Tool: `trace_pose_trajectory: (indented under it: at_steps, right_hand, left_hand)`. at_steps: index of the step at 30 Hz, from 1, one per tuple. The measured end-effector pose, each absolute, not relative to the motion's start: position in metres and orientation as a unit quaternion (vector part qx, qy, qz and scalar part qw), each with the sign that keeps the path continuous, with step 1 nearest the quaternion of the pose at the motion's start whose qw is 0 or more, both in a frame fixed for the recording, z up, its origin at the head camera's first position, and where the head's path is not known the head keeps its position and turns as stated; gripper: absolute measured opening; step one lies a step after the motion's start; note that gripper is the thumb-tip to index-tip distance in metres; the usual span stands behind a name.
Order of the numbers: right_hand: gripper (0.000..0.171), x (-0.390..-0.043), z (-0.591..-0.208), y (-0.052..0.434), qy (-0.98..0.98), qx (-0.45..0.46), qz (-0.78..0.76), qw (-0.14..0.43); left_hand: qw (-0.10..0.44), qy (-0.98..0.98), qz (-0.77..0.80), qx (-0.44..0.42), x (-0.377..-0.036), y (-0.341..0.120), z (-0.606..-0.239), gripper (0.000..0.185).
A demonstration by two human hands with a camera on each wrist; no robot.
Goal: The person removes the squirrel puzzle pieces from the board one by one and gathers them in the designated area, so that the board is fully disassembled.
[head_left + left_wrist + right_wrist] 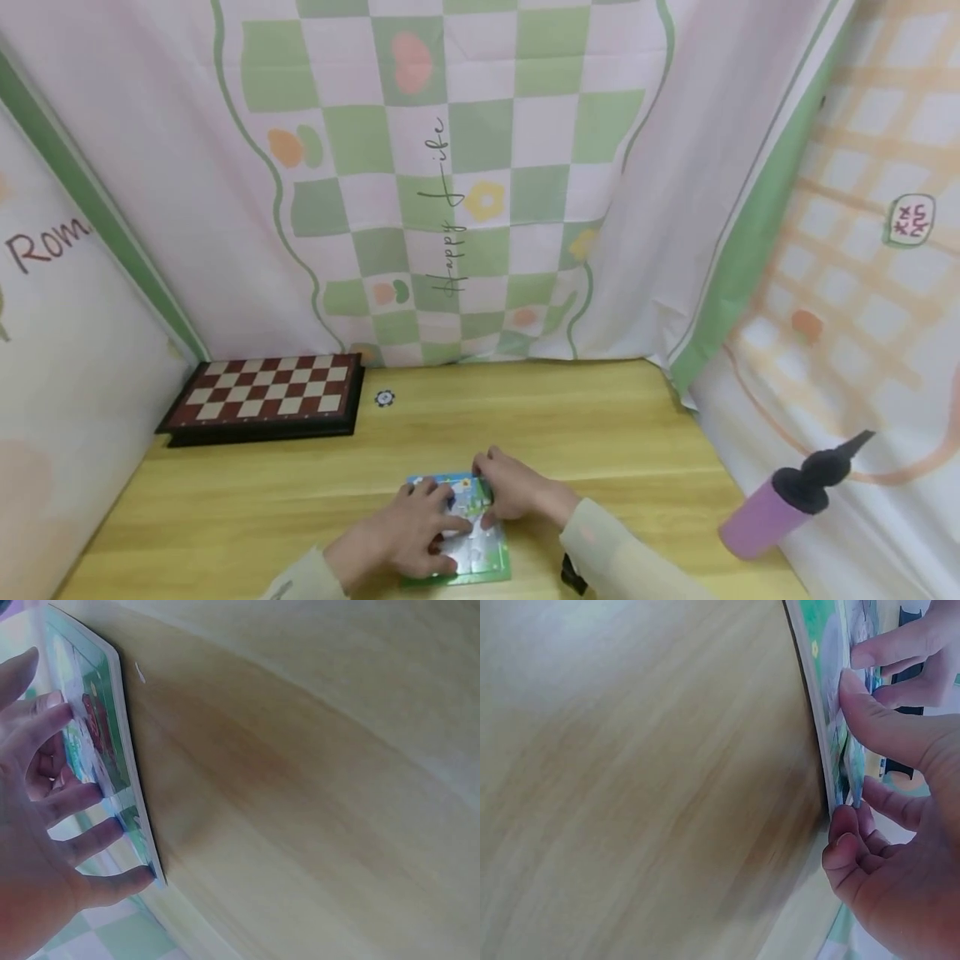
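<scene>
A flat picture puzzle (491, 573) with a green border lies on the table in the head view. My left hand (411, 529) is over its left half, fingers spread and straight, tips resting on the picture. At the upper right corner is my right hand (521, 490). The right wrist view shows a thin puzzle piece (856, 769) tilted up from the board's corner, pinched between the right thumb and a finger. Other fingers of that hand curl at the board's edge. The hands cover part of the picture.
A checkered chessboard box (273, 390) sits at the back left, with a small round token (385, 398) beside it. On the right stands a tilted-looking purple bottle (765, 518) with a black top. Near the right sleeve is a black object (572, 575), partly hidden. Curtains (480, 167) enclose the table.
</scene>
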State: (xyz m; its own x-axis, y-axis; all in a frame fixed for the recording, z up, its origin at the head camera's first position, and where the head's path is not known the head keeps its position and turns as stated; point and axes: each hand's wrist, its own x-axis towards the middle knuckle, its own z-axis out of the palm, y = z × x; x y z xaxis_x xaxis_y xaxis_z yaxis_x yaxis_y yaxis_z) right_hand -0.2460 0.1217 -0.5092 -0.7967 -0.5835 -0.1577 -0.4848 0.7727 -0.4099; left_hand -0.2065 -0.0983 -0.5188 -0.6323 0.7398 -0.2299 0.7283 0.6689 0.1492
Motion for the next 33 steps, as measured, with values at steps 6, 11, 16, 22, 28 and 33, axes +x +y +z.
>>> trace_pose_trajectory:
  at_steps: [6, 11, 16, 22, 28, 33]
  right_hand:
    - [0.063, -0.245, -0.507, 0.120, 0.930, -0.278, -0.187, 0.149]
    - [0.058, -0.246, -0.506, 0.121, 0.928, -0.265, -0.211, 0.158]
    - [0.045, -0.248, -0.508, 0.121, 0.921, -0.277, -0.226, 0.157]
    - [0.035, -0.248, -0.510, 0.123, 0.912, -0.285, -0.250, 0.157]
    - [0.023, -0.252, -0.507, 0.128, 0.897, -0.295, -0.297, 0.143]
    - [0.022, -0.254, -0.506, 0.137, 0.891, -0.279, -0.339, 0.114]
  left_hand:
    - [0.139, 0.904, 0.028, 0.404, -0.206, -0.098, -0.518, 0.052]
    - [0.127, 0.905, 0.018, 0.405, -0.205, -0.099, -0.516, 0.054]
    - [0.124, 0.908, 0.018, 0.401, -0.203, -0.100, -0.515, 0.055]
    - [0.128, 0.908, 0.019, 0.398, -0.200, -0.100, -0.514, 0.056]
    - [0.115, 0.908, 0.012, 0.402, -0.201, -0.100, -0.515, 0.056]
    - [0.127, 0.907, 0.013, 0.401, -0.202, -0.100, -0.516, 0.057]
